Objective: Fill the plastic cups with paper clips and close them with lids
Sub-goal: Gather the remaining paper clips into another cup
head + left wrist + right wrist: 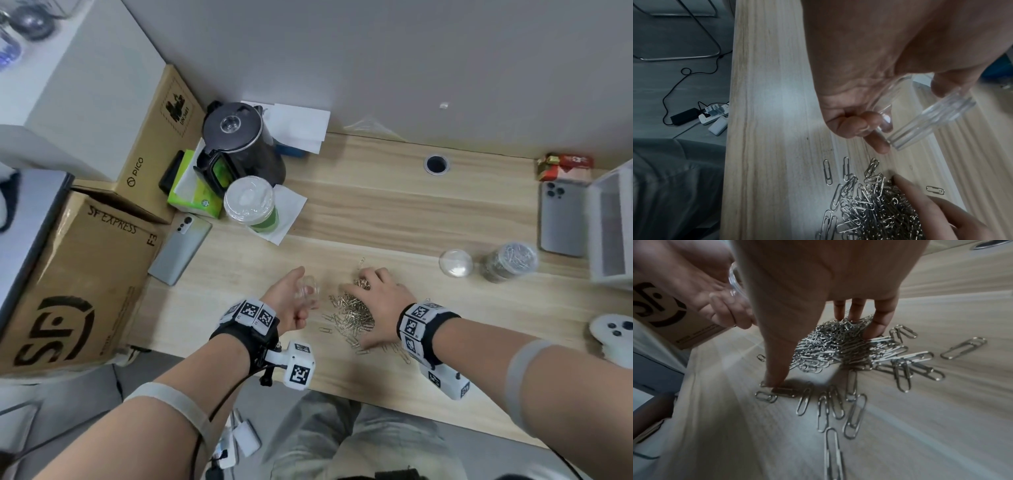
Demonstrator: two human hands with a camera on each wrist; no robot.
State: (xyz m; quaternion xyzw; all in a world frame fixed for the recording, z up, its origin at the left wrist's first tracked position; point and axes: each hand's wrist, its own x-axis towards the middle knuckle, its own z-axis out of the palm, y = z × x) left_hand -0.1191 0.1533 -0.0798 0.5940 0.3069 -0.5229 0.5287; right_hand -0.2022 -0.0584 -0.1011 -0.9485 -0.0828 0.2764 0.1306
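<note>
My left hand (pixel 301 299) grips a clear empty plastic cup (pixel 309 291), tilted on its side just above the wooden table (pixel 394 212); the cup (pixel 929 120) has its mouth turned toward the pile. A heap of silver paper clips (pixel 354 313) lies right of it, with loose clips around. My right hand (pixel 373 294) is spread over the heap (pixel 838 345), fingertips (pixel 877 327) dug into its far side and the thumb (pixel 774 378) pressing a clip at the near side. At the right stands a cup full of clips (pixel 510 262), beside a clear round lid or cup (pixel 455 263).
Back left hold a black kettle (pixel 239 144), a lidded green drink (pixel 251 205) and a phone (pixel 181 248). Cardboard boxes (pixel 75 291) line the left edge. At the right are another phone (pixel 561 222), a white rack (pixel 613 222) and a white controller (pixel 613 335).
</note>
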